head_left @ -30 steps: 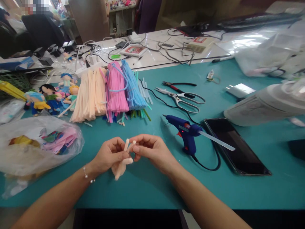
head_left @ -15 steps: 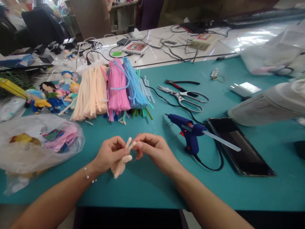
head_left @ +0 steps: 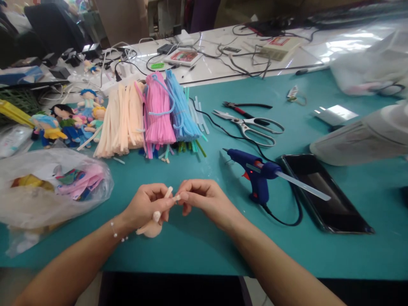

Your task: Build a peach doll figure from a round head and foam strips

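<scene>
Between my hands is a small peach figure (head_left: 152, 229) made of bent pipe cleaners, with a rounded part hanging below my left hand (head_left: 152, 203). My left fingers are closed around its middle, and two thin peach ends stick out past the thumb. My right hand (head_left: 204, 199) pinches the tip of one of those ends between thumb and forefinger. The other end points up and away, free. Part of the figure is hidden behind my left fingers. Closest to my right hand lies a blue glue gun (head_left: 255, 170) with a glue stick in its back and a small red light on.
Bundles of peach (head_left: 123, 119), pink (head_left: 158, 114) and blue pipe cleaners (head_left: 183, 110) lie ahead, beside several small dolls (head_left: 66, 123). A plastic bag (head_left: 54, 191) sits left. Scissors (head_left: 248, 125), pliers (head_left: 245, 111), a phone (head_left: 328, 199) and a white bottle (head_left: 360, 138) are right.
The peach figure has turned in my left hand, its rounded part swinging to the left. My right hand still pinches one end. The view has shifted slightly.
</scene>
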{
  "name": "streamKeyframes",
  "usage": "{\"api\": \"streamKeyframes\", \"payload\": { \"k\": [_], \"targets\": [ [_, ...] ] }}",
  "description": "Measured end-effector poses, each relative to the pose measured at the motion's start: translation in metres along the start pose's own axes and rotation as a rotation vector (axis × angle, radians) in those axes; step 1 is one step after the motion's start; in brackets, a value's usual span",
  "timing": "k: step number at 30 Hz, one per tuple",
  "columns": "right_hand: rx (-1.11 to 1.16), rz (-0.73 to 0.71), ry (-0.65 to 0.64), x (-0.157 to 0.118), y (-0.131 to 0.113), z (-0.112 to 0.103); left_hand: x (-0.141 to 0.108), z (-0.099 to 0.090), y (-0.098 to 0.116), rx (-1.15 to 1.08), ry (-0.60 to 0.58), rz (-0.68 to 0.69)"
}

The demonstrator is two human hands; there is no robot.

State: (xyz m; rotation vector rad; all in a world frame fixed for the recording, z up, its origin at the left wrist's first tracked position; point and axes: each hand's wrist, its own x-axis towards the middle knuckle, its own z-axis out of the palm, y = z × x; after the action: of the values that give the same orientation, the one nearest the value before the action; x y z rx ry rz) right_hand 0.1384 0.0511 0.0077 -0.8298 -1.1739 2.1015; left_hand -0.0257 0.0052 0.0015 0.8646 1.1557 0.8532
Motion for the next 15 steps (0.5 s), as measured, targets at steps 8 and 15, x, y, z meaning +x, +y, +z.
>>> {"api": "streamKeyframes", "payload": {
  "k": [8,15],
  "targets": [
    [0.019,0.089,-0.059,0.0003,0.0011,-0.0039,-0.0020,0.0007,0.0021,0.024,0.028,-0.022],
    [0.044,0.131,-0.081,0.0016,0.0018,-0.0042,-0.0025,0.0019,0.0068,0.022,0.040,-0.041]
  ]
}}
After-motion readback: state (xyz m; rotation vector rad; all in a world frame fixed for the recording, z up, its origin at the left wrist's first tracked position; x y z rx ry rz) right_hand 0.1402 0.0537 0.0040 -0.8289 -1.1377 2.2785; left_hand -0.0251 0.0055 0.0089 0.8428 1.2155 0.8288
